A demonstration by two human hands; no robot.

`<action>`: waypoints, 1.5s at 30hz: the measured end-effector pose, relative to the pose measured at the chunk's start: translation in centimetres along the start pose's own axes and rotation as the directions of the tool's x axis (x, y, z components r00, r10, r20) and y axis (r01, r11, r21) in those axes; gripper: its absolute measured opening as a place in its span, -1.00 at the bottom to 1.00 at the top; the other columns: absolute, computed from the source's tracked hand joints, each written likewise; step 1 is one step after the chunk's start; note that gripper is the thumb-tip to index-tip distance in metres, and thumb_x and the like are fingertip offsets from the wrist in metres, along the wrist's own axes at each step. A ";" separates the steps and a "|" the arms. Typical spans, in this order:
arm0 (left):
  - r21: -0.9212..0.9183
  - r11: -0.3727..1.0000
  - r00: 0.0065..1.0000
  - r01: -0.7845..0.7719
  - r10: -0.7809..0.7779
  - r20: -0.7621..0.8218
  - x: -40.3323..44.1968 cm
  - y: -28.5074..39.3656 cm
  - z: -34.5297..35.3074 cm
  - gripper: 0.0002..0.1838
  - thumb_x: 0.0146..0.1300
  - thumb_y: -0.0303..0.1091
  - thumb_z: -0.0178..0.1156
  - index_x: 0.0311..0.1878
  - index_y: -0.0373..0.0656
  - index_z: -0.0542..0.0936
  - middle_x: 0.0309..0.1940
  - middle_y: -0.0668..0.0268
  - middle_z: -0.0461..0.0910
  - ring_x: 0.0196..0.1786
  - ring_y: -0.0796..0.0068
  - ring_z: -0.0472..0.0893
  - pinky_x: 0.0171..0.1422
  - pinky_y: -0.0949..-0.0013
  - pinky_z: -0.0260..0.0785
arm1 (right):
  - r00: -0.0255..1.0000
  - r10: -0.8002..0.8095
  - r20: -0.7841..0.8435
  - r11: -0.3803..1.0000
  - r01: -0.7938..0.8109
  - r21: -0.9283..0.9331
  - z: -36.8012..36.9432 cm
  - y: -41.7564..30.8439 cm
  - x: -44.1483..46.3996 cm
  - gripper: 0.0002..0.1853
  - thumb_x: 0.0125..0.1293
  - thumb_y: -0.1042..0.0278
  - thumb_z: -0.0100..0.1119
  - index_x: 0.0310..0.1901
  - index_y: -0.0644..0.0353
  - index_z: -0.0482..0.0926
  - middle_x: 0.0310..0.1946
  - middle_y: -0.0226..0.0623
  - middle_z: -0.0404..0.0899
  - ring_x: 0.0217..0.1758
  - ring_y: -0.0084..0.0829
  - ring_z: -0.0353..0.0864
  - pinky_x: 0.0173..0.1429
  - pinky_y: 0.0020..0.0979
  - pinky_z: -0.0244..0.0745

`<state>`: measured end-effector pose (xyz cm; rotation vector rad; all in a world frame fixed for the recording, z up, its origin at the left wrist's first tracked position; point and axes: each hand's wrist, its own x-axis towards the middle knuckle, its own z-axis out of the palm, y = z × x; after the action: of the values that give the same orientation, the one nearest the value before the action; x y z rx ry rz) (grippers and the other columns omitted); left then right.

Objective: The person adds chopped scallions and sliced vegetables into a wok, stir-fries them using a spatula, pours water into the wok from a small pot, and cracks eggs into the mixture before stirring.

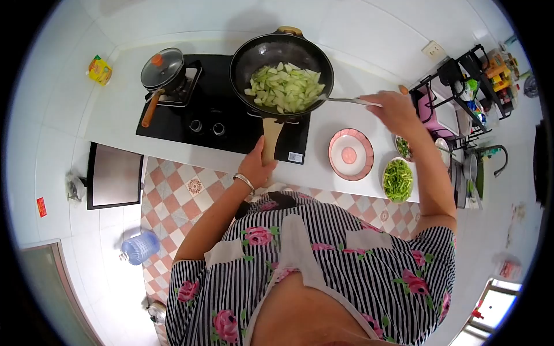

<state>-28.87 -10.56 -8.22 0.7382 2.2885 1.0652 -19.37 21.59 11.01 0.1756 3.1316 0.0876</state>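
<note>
A black wok point(248, 55) stands on the right side of the stove, holding pale green sliced vegetable pieces point(285, 86). My left hand point(255, 164) is closed around the wok's light wooden handle point(269, 138). In my right hand point(393, 111) is the long metal handle of a spatula point(349, 100). Its far end reaches over the wok's right rim, and its blade is hidden among the vegetable pieces. A pink-rimmed plate point(351, 132) lies on the counter below the spatula.
A lidded saucepan point(163, 69) sits on the left burner of the black stove point(167, 130). Right of the plate are a bowl of chopped green vegetables point(398, 180) and a smaller bowl point(404, 149). A black rack point(461, 86) stands at the right wall, near a faucet point(501, 158).
</note>
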 end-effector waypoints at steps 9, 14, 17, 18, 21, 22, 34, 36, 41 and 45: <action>-0.070 0.997 0.999 -0.032 0.030 -0.026 0.0 -0.6 0.4 -0.13 0.10 -0.23 0.26 0.42 -0.20 0.04 0.06 -0.07 0.49 -0.04 0.05 0.58 0.04 0.25 0.41 | 0.950 0.193 -0.246 0.979 -0.168 0.118 7.9 -4.8 11.9 -0.76 0.30 0.17 0.02 -0.04 -0.17 0.58 -0.21 -0.26 0.62 -0.20 -0.17 0.62 -0.17 -0.19 0.53; -0.060 0.996 0.997 -0.060 0.057 -0.050 -0.1 -0.7 0.6 -0.14 0.10 -0.22 0.26 0.41 -0.21 0.06 0.05 -0.07 0.50 -0.04 0.05 0.58 0.04 0.24 0.41 | 0.947 0.242 -0.211 0.963 -0.208 0.172 10.0 -5.7 14.9 -0.72 0.29 0.14 0.02 0.02 -0.21 0.56 -0.18 -0.28 0.62 -0.15 -0.21 0.62 -0.13 -0.19 0.53; -0.050 0.998 0.998 -0.043 0.041 -0.043 -0.3 -0.5 0.3 -0.15 0.10 -0.22 0.25 0.41 -0.22 0.06 0.05 -0.08 0.50 -0.03 0.05 0.58 0.06 0.23 0.41 | 0.984 0.162 -0.072 0.983 -0.154 0.102 10.4 -5.7 12.3 -0.70 0.30 0.15 0.01 0.05 -0.28 0.54 -0.21 -0.30 0.62 -0.09 -0.23 0.60 -0.11 -0.20 0.51; -0.048 0.998 0.998 -0.042 0.039 -0.044 -0.2 -0.4 0.4 -0.15 0.10 -0.22 0.25 0.41 -0.23 0.07 0.04 -0.08 0.50 -0.02 0.05 0.58 0.07 0.23 0.40 | 0.990 0.120 -0.068 0.991 -0.116 0.061 9.4 -4.8 10.9 -0.70 0.30 0.16 0.01 0.05 -0.29 0.53 -0.22 -0.32 0.62 -0.08 -0.24 0.59 -0.10 -0.21 0.51; -0.086 0.995 0.997 -0.056 0.052 -0.048 0.0 -0.6 0.6 -0.15 0.10 -0.22 0.25 0.41 -0.23 0.07 0.06 -0.08 0.49 0.00 0.05 0.57 0.09 0.23 0.39 | 0.999 0.000 -0.054 0.994 -0.006 -0.109 4.1 -2.1 6.6 -0.71 0.30 0.18 0.02 0.05 -0.28 0.54 -0.23 -0.37 0.62 -0.09 -0.29 0.59 -0.13 -0.23 0.51; -0.096 0.994 0.998 -0.053 0.049 -0.044 -0.1 -0.6 0.5 -0.15 0.10 -0.22 0.25 0.41 -0.23 0.07 0.06 -0.08 0.49 0.00 0.05 0.56 0.09 0.23 0.39 | 1.000 0.031 -0.002 0.982 -0.031 -0.186 1.4 -2.2 5.4 -0.72 0.29 0.19 0.03 0.03 -0.27 0.55 -0.26 -0.38 0.62 -0.12 -0.31 0.60 -0.15 -0.25 0.51; -0.111 0.994 1.000 -0.009 0.006 -0.025 -0.1 -0.3 0.2 -0.15 0.10 -0.26 0.26 0.41 -0.22 0.06 0.09 -0.05 0.47 -0.02 0.15 0.57 0.07 0.31 0.39 | 0.986 0.121 -0.112 0.955 -0.147 -0.259 5.5 -1.6 14.0 -0.74 0.34 0.15 -0.03 0.02 -0.25 0.54 -0.25 -0.38 0.62 -0.16 -0.35 0.64 -0.23 -0.33 0.55; -0.082 0.996 0.998 -0.044 0.040 -0.053 0.0 -0.9 0.7 -0.15 0.10 -0.26 0.26 0.41 -0.21 0.06 0.10 -0.04 0.47 -0.04 0.16 0.58 0.05 0.31 0.40 | 0.975 0.175 -0.139 0.951 -0.204 -0.232 4.6 -2.0 15.0 -0.73 0.35 0.14 -0.05 0.03 -0.26 0.54 -0.24 -0.38 0.62 -0.16 -0.34 0.64 -0.22 -0.32 0.55; -0.112 0.992 0.998 -0.051 0.047 -0.040 0.1 -1.5 0.9 -0.15 0.12 -0.25 0.25 0.42 -0.20 0.05 0.08 -0.02 0.48 -0.08 0.19 0.59 0.02 0.30 0.42 | 0.947 0.316 0.054 0.943 -0.308 -0.124 5.4 -1.0 15.9 -0.73 0.32 0.07 -0.03 -0.11 -0.13 0.63 -0.13 -0.35 0.62 -0.09 -0.23 0.63 -0.07 -0.22 0.53; -0.144 0.989 1.000 -0.006 0.005 -0.011 0.0 -1.0 0.6 -0.14 0.12 -0.24 0.25 0.43 -0.18 0.03 0.07 -0.01 0.49 -0.08 0.20 0.60 0.03 0.30 0.42 | 0.951 0.243 0.191 0.969 -0.246 -0.005 2.9 1.2 13.1 -0.70 0.31 0.02 -0.03 -0.16 -0.04 0.64 -0.11 -0.30 0.62 -0.06 -0.21 0.61 -0.03 -0.19 0.50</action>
<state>-28.70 -10.80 -9.34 0.6821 2.1918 1.2255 -32.22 24.37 8.13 0.5382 2.9047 0.0390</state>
